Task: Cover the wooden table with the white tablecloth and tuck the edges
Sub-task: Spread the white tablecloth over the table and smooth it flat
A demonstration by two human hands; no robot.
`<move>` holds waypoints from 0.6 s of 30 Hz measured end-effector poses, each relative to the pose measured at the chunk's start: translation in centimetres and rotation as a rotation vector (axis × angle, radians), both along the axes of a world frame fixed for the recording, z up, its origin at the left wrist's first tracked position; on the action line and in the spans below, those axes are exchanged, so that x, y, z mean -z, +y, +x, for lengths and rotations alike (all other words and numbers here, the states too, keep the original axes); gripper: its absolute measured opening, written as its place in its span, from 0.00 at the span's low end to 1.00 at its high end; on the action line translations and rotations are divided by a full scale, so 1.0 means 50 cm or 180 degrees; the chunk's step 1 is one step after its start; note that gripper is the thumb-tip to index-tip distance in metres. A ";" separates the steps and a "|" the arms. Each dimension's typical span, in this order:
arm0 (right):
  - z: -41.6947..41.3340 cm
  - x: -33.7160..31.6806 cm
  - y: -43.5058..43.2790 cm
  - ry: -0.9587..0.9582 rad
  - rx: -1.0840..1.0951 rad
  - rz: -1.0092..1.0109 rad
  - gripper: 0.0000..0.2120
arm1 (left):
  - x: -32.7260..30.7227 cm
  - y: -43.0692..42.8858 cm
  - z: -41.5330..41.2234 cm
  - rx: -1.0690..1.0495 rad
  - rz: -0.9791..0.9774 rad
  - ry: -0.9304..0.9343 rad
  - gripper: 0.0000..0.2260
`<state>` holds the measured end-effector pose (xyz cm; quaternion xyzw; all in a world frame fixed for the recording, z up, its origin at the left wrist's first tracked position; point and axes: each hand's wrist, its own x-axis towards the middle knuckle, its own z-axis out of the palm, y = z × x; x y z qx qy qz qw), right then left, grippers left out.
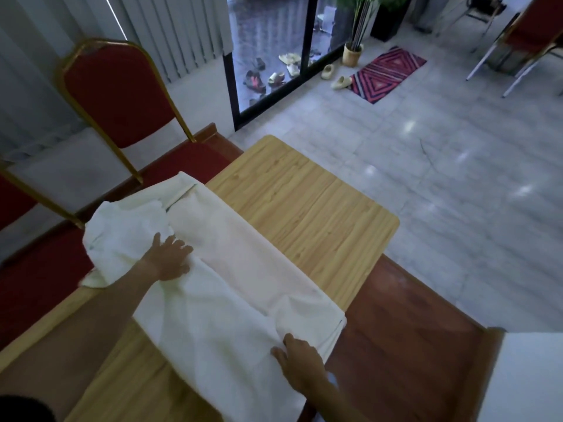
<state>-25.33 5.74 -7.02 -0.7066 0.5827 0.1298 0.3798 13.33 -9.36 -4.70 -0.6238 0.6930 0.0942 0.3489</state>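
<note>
Tablecloth (237, 284) on table (304, 202), left hand (170, 257) and right hand (300, 363) touching it.

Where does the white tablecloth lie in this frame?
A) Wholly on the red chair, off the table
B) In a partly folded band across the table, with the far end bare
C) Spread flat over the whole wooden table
B: the tablecloth runs as a partly folded band across the table, and bare wood shows beyond it at the far end.
</note>
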 end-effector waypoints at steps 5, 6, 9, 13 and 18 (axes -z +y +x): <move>-0.002 -0.012 0.002 -0.0069 0.0059 -0.0116 0.17 | -0.009 -0.010 0.036 0.0040 0.0046 -0.0054 0.19; -0.002 -0.015 0.000 -0.0120 0.0103 -0.0162 0.16 | -0.013 -0.012 0.039 0.0129 0.0007 -0.0016 0.18; -0.010 -0.036 -0.011 -0.0239 0.0323 -0.0301 0.14 | -0.036 -0.023 0.048 0.0012 -0.0048 0.0328 0.17; -0.043 -0.073 -0.047 -0.0324 0.0413 -0.0487 0.11 | -0.084 -0.049 0.032 -0.0250 -0.0370 0.0741 0.20; -0.104 -0.147 -0.122 -0.0156 0.0294 -0.1071 0.16 | -0.193 -0.112 -0.038 0.0113 -0.0983 0.0766 0.21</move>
